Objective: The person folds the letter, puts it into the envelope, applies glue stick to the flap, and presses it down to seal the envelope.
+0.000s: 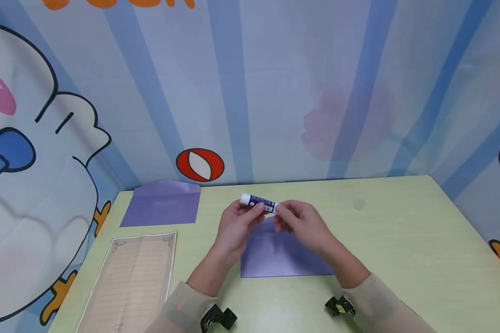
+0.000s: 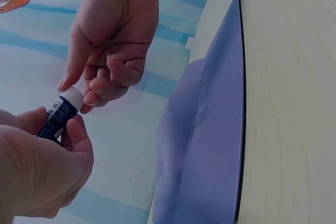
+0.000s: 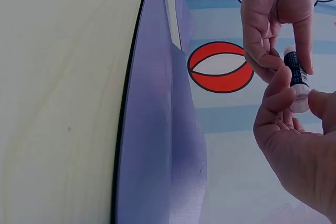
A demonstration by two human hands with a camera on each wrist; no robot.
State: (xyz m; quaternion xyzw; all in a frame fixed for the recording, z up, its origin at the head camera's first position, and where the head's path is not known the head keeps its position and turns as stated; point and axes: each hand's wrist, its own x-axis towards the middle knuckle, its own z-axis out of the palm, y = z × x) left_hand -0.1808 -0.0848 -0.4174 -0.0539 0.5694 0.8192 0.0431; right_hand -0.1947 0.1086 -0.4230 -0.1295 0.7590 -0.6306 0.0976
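Observation:
A glue stick (image 1: 258,202), with a dark blue label and white ends, is held up over the table, tilted. My left hand (image 1: 236,226) grips its labelled body between thumb and fingers. The thumb and fingertips of my right hand (image 1: 306,226) pinch the white end (image 3: 300,101), shown close up in the right wrist view. Below both hands lies a purple envelope (image 1: 285,259), its flap raised at the far side. To the right on the table sits a small round translucent cap (image 1: 359,204).
A second purple envelope (image 1: 162,206) lies at the back left of the pale table (image 1: 421,259). Nearer on the left is a lined sheet of letter paper (image 1: 137,277) with an ornate border. A printed blue-striped backdrop (image 1: 275,92) stands behind the table.

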